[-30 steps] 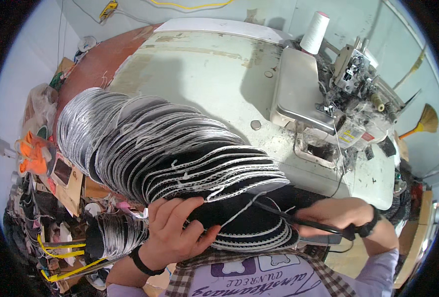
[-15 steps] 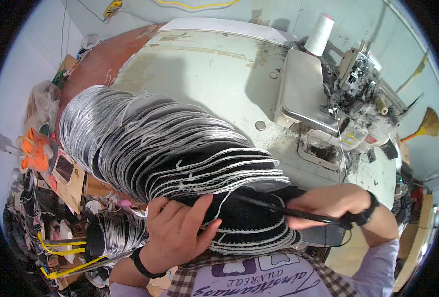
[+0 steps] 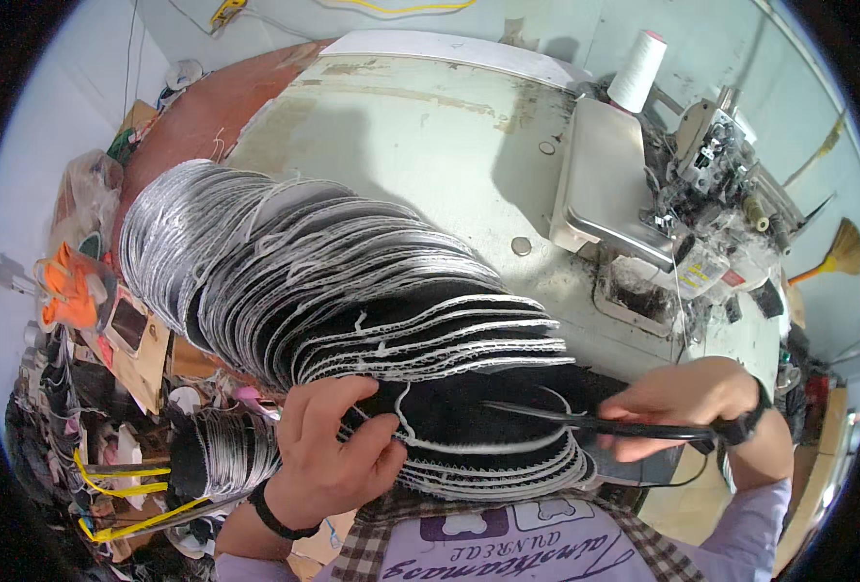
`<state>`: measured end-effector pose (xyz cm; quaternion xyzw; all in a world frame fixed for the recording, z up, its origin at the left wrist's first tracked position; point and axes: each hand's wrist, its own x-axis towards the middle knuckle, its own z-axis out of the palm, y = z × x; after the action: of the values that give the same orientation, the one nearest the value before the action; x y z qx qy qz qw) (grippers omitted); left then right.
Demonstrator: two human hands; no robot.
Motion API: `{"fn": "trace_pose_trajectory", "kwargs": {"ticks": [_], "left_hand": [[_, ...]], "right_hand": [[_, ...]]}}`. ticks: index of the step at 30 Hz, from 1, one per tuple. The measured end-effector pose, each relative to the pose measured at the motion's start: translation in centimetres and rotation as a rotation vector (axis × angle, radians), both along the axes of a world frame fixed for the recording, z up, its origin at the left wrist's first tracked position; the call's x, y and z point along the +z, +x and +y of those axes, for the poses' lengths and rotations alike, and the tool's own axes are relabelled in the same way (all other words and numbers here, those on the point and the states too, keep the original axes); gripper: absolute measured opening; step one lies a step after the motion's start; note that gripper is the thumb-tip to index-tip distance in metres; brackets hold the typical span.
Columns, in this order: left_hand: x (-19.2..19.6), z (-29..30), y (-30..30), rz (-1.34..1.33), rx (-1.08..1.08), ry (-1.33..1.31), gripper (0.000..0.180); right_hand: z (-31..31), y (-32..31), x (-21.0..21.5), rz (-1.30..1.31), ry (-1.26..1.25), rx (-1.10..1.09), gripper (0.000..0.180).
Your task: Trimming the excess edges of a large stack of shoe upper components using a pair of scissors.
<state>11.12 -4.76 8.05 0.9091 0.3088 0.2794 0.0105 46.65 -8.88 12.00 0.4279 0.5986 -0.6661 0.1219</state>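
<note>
Two hands are at work: the left hand (image 3: 328, 456) and the right hand (image 3: 687, 400). One pair of black scissors (image 3: 595, 422). One sewing machine (image 3: 682, 209) at two o'clock, one white thread cone (image 3: 637, 70). The fanned black pieces (image 3: 352, 291) are too many to count; a second, smaller bundle (image 3: 222, 456) sits at seven o'clock.

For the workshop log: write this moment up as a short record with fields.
setting: pale worn sewing table with an overlock sewing machine at the right
thread: white cone behind the machine
main thing: long fanned stack of black fabric pieces with white stitched edges
left hand: fingers pressing the nearest black piece at its edge
right hand: holds black scissors, blades pointing left over that piece
wrists: dark band on each
left side: clutter, a smaller stack of the same pieces
</note>
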Motion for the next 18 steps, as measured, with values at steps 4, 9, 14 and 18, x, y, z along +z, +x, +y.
{"fn": "trace_pose_trajectory", "kwargs": {"ticks": [4,9,14,18], "left_hand": [[-0.2,-0.3,-0.3,-0.012,-0.007,0.006,0.023],[-0.4,0.6,-0.7,-0.001,-0.027,-0.025,0.023],[-0.9,-0.3,-1.6,-0.105,0.032,-0.065,0.024],[-1.5,0.4,-1.5,-0.112,-0.016,-0.037,0.025]], "right_hand": [[4.1,-5.4,-4.0,-0.065,0.139,0.021,0.082],[4.5,-6.8,-5.1,-0.153,0.418,-0.025,0.076],[2.7,-1.3,1.2,-0.233,0.276,0.106,0.05],[-0.1,1.0,3.0,-0.07,0.195,-0.255,0.048]]}}
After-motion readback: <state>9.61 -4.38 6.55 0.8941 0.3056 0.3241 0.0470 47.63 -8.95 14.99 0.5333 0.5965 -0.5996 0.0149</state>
